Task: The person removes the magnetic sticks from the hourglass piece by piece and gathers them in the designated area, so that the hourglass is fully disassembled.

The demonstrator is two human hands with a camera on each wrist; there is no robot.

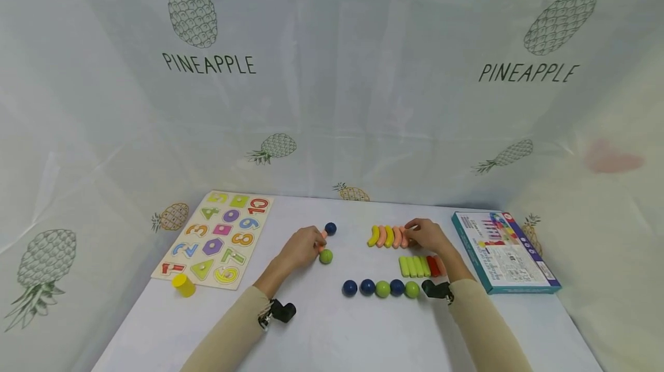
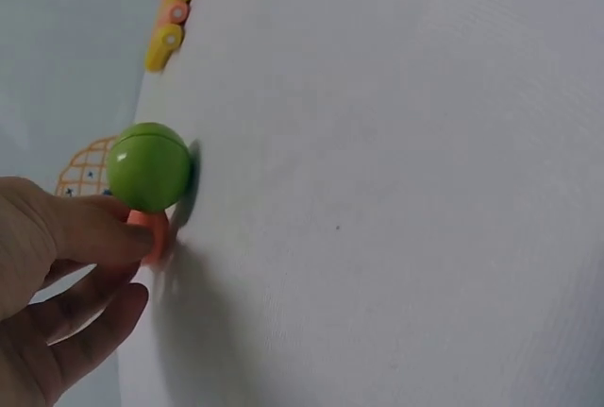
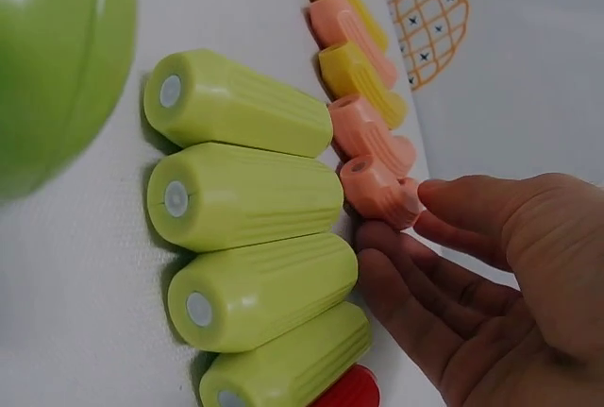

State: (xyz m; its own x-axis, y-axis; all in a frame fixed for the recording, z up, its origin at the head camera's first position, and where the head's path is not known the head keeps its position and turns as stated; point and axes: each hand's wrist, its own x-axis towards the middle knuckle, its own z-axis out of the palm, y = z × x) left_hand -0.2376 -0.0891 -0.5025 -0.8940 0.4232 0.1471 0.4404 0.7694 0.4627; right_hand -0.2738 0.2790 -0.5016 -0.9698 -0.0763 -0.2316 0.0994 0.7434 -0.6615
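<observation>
My left hand (image 1: 303, 245) pinches a short pink magnetic rod (image 2: 151, 235) between thumb and fingers. A green ball (image 2: 148, 167) sits against one end of that rod, and a dark blue ball (image 1: 330, 228) lies close to its far end. Farther right, my right hand (image 1: 429, 235) grips the outermost pink curved rod (image 3: 377, 190) by its end with thumb and fingers. This rod closes a side-by-side row of yellow curved rods (image 1: 373, 236) and pink ones. Nearer me are straight light-green rods (image 1: 412, 266) and red rods (image 1: 432, 266), partly below the right wrist.
Blue balls (image 1: 350, 288) and green balls (image 1: 382, 289) form a line nearer me. At left lie a number puzzle board (image 1: 215, 239) and a yellow cylinder (image 1: 184, 285). A flat toy box (image 1: 505, 254) lies at right. A pineapple-print sheet (image 1: 332, 101) hangs behind the table.
</observation>
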